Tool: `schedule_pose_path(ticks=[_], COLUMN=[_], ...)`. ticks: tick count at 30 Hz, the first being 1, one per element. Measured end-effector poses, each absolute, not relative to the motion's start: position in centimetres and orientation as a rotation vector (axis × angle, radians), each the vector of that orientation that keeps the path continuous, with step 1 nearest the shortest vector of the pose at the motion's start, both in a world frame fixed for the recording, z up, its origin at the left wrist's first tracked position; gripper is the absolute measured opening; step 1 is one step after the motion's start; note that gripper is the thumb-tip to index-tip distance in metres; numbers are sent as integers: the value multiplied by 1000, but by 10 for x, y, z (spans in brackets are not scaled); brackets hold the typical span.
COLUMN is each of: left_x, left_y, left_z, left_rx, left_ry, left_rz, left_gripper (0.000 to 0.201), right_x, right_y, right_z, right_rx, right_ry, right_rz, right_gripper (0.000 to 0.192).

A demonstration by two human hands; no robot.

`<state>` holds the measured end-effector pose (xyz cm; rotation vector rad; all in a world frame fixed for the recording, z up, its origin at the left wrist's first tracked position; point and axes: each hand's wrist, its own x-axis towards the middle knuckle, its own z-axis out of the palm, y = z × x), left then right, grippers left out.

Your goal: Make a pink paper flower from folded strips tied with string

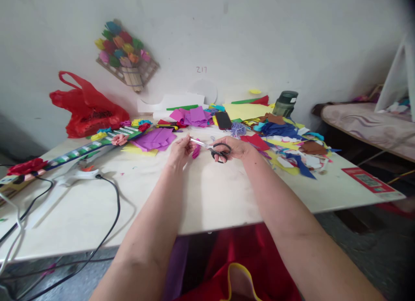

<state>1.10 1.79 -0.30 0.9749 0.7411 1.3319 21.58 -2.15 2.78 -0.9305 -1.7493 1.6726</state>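
Note:
In my right hand (234,148) is a pair of scissors (221,152) with black handles, its finger loops around my fingers. The silver blades point left and look closed or nearly so, with the tips at my left hand (182,148). The left fingers are pinched together near those tips. Just below the blades, beside the left fingers, hangs a small magenta strip of paper (196,152). It appears to be in the left hand's grip, though the fingers hide where it is held. Both hands are above the white table (223,201).
Purple paper sheets (156,139), a phone (223,120), coloured scraps (285,132) and a dark green bottle (285,104) lie or stand toward the back. At left are a red plastic bag (86,106), a glue gun (76,175) and its black cord (117,201).

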Motion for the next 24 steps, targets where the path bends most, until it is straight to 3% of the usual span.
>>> schedule_pose_path(ticks=[8,13,16,19,24], left_x=[11,13,20,26,14], left_y=[20,15,2,-7,9], left_z=[-2,0,7,11,3], left_rx=[997,912,1130,1320,1385], left_ry=[813,859,674,537,1000], left_rz=[1402,1425,1139,922,1308], left_gripper=[31,30,25,34,34], right_x=[216,222,226,231,233], right_y=[-23,-23,-21,-20,-16], right_z=[27,24,24,24,24], right_rx=[-812,-867,-847,-810,-895], right_ry=[-1664,-1506,-1384,-1315,-1270], right_rz=[1771,1722,1642,1516,1350], right_gripper=[39,32,33,38,37])
